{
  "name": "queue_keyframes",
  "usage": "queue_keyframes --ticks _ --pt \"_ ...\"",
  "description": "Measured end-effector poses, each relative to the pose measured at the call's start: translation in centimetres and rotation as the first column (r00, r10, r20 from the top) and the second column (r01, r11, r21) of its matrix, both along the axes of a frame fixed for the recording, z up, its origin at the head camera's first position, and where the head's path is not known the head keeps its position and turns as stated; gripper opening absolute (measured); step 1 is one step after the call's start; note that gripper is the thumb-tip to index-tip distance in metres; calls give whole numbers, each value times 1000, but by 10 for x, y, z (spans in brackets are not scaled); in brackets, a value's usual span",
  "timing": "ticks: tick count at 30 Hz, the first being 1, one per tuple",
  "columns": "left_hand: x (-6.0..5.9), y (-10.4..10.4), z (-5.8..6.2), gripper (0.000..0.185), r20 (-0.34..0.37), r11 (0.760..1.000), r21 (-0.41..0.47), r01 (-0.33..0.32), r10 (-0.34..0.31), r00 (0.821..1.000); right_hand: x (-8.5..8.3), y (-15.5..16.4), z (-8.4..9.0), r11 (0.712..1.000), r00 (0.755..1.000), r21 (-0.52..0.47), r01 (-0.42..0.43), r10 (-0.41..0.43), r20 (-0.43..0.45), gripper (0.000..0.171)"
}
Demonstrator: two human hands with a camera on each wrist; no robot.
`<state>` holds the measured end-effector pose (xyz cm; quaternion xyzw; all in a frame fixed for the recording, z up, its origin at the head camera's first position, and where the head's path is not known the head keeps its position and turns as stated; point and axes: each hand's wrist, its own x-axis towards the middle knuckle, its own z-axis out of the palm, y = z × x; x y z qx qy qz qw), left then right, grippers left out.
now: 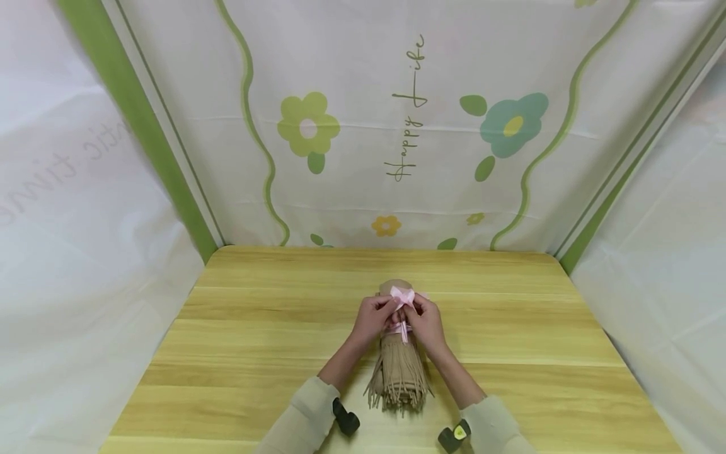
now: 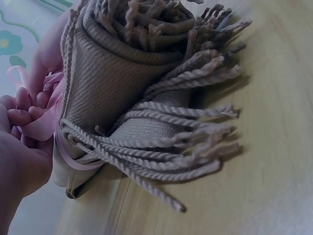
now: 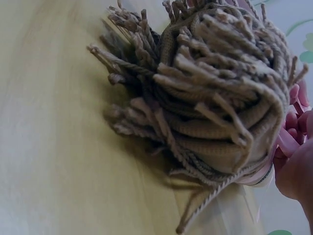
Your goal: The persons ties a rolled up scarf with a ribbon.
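Observation:
A rolled tan scarf (image 1: 397, 366) with twisted fringe lies on the table, its fringed end toward the person. Around its middle runs a pink ribbon (image 1: 403, 296), looped into a bow shape on top. My left hand (image 1: 373, 317) pinches the ribbon from the left, and my right hand (image 1: 426, 323) pinches it from the right. In the left wrist view the ribbon (image 2: 45, 120) passes between the fingers and circles the scarf (image 2: 107, 73). The right wrist view shows mostly the scarf's fringe (image 3: 220, 63), with the right hand (image 3: 296, 161) at the edge.
The wooden table (image 1: 255, 340) extends on both sides of the scarf. White curtains with printed flowers (image 1: 308, 126) stand behind it and at both sides. A black strap device (image 1: 345, 417) sits at the left cuff, another (image 1: 454, 435) at the right.

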<state>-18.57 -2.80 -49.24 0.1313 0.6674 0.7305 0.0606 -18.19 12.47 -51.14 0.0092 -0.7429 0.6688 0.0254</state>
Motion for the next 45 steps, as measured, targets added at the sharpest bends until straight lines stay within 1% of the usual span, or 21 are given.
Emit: queue_keyframes --ticks 2,6,9,11,13,15,17,21,25,28,32,34,38,41,43,45 --pt "2 0 3 39 3 1000 2 -4 4 1000 0 -1 0 1000 1000 -13 8 -8 0 22" --pt "2 0 2 40 12 1000 16 -7 7 1000 0 -3 -3 998 999 -28 48 -48 -7 24" --pt "2 1 0 40 16 1000 25 -10 10 1000 -1 -3 -4 997 999 -66 46 -47 -19 31" --pt "2 1 0 40 21 999 28 -15 15 1000 -1 -3 -4 991 999 -135 22 -26 -27 39" --pt "2 1 -1 38 31 999 40 -26 24 999 0 -3 -4 977 999 -215 -1 -7 -38 44" --pt "2 2 -2 36 44 998 50 -35 33 998 2 -3 -3 954 999 -298 -20 5 -52 46" --pt "2 2 -2 34 52 997 59 -42 39 998 3 -4 -2 932 998 -362 -23 2 -57 42" --pt "3 1 -1 36 60 997 60 -49 46 997 3 -7 -2 909 999 -417 21 -37 -31 34" --pt "-3 4 -15 40 54 996 52 -73 70 996 2 -10 -3 895 996 -438 77 -90 -9 34" --pt "-7 6 -26 42 46 995 44 -87 85 995 1 -12 -1 875 988 -462 144 -152 19 26" --pt "-6 7 -26 41 58 996 41 -85 82 995 0 -15 2 845 970 -479 239 -228 82 13" --pt "-6 7 -26 41 60 995 42 -85 83 995 -1 -16 2 833 962 -482 270 -252 104 13" --pt "-6 9 -26 39 54 995 52 -81 78 996 -3 -18 2 796 945 -511 324 -300 131 13" --pt "-5 10 -27 38 63 995 73 -73 68 996 -5 -19 2 771 933 -529 355 -327 149 11" --pt "-5 10 -27 38 76 993 93 -67 60 995 -5 -19 2 759 928 -537 369 -336 163 14" --pt "-4 10 -27 39 88 991 117 -62 52 995 -6 -20 3 755 925 -537 376 -333 181 16"
